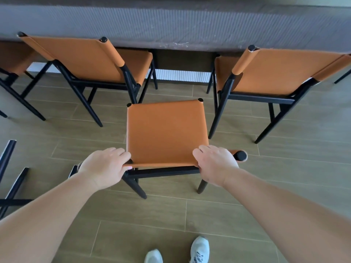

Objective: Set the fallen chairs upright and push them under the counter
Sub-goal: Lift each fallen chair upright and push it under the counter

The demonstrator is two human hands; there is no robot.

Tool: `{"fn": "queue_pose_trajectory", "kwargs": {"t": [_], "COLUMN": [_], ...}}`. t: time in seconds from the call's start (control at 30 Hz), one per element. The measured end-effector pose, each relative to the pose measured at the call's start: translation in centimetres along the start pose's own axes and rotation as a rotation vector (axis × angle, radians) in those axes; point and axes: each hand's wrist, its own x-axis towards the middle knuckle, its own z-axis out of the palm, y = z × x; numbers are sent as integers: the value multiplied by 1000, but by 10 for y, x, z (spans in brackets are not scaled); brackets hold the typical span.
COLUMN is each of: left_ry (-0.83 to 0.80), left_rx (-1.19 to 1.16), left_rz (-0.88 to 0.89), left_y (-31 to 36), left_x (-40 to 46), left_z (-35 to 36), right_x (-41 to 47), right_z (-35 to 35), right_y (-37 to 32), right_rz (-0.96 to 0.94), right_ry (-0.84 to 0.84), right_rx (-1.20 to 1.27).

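Seen from above, an orange leather chair (167, 132) with a black metal frame stands upright on its legs at the centre of the frame, in the gap between two matching chairs. The left hand (104, 167) grips the left end of the chair's backrest top, fingers curled over the leather and thumb tucked beneath. The right hand (215, 164) clamps the right end the same way, just beside the black end cap (it pokes out past the knuckles). The chair at upper left (85, 57) and the chair at upper right (281, 71) stand upright with their seats tucked under the dark grey counter (180, 27) running across the top. Black chair legs (9, 177) show at the lower left edge. Grey sneakers (199, 249) stand on the wood-look floor (209, 215) at the bottom.
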Motion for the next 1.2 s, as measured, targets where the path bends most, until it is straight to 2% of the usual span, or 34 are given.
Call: {"fn": "queue_pose_trajectory", "kwargs": {"t": [0.07, 0.2, 0.4, 0.6, 0.97, 1.2], "left_ry": [-55, -24, 43, 51, 45, 153], "left_rx": [-23, -26, -22, 5, -67, -46], "left_rz": [-9, 8, 132, 120, 66, 183], "left_y": [2, 6, 18, 17, -15, -21], "left_x": [1, 7, 16, 27, 34, 38], "left_z": [-1, 2, -13, -15, -5, -2], "right_x": [-1, -7, -32, -36, 3, 3], "right_z": [-1, -3, 5, 8, 4, -2], "right_y": [0, 3, 13, 8, 1, 1], "right_rz": [9, 74, 166, 197, 124, 54], "right_ry": [-3, -4, 27, 43, 102, 144], "right_rx": [22, 80, 83, 116, 81, -109]}}
